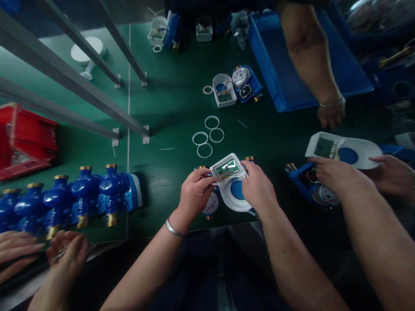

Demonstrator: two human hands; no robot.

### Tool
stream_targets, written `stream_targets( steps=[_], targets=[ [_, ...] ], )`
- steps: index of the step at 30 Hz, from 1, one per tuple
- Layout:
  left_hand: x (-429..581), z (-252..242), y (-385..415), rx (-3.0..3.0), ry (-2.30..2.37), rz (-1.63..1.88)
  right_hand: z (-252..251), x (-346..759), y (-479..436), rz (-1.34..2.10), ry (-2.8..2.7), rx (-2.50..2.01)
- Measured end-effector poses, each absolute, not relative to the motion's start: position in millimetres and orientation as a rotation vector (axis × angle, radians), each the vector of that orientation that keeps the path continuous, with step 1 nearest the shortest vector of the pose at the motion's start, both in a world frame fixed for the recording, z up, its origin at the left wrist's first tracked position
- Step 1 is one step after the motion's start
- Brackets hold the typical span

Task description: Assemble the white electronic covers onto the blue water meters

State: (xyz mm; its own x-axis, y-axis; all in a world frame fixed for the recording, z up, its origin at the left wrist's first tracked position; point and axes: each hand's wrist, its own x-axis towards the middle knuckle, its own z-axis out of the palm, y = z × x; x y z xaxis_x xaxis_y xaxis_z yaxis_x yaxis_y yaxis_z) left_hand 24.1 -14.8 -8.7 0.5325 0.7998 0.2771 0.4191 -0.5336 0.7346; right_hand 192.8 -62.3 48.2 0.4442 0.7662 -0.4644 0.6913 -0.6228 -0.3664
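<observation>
A white plastic water meter cover (229, 200) is held tilted over the near edge of the bench. It has a green circuit board (227, 169) in its square end and a blue disc (237, 188) in its round end. My left hand (197, 192) is closed on the cover's left side, its fingertips at the thin wires (225, 177) below the board. My right hand (259, 186) grips the cover's right edge. Under and beside it lies a water meter with a round dial (211, 204), partly hidden by the cover and my hands.
Several white rings (205, 150) lie ahead on the green bench (162, 116). Blue water meters (113, 185) line the left. An opened meter (243, 84) and a blue bin (275, 86) are farther back. Co-workers' hands show at left, right and far side; one pair holds another white cover (368, 151).
</observation>
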Motion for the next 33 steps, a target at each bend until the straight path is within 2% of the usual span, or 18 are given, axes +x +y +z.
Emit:
stream_targets(
  steps=[5,11,16,22,28,33],
  targets=[
    [11.6,-5.5,-29.1,2.02,1.225,0.961,39.2,198.7,-65.1,0.944,-1.243,-2.492],
    [-8.3,-15.9,-38.0,1.385,1.213,0.448,32.5,202.1,-62.7,0.896,-1.156,-2.54],
    [-17.9,-19.4,-33.0,1.261,1.116,0.351,25.0,203.8,-58.5,0.745,-1.135,-2.542],
    [-18.0,-14.0,-24.2,1.411,1.067,0.465,13.7,203.8,-62.8,0.588,-1.201,-2.399],
    [4.4,-18.9,7.2,1.236,1.316,0.742,4.9,208.2,-65.7,0.666,-1.122,-2.397],
    [26.3,-27.2,41.2,1.417,1.311,0.707,2.5,212.7,-60.7,0.72,-1.086,-2.438]
  ],
)
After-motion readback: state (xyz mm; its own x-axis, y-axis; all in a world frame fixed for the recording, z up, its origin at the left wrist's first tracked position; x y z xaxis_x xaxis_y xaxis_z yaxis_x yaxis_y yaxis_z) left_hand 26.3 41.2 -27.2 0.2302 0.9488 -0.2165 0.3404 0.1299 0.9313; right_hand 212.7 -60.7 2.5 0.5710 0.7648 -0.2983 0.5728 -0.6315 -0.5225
